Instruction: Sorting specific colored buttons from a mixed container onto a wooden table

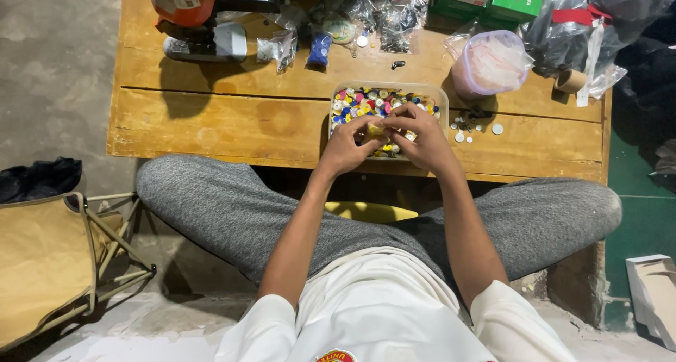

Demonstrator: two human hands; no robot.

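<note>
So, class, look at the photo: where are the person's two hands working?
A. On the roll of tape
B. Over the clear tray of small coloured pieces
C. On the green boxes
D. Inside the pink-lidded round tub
B: the left hand and right hand meet over the clear tray of small coloured pieces, pinching a small yellow piece between them.
</note>
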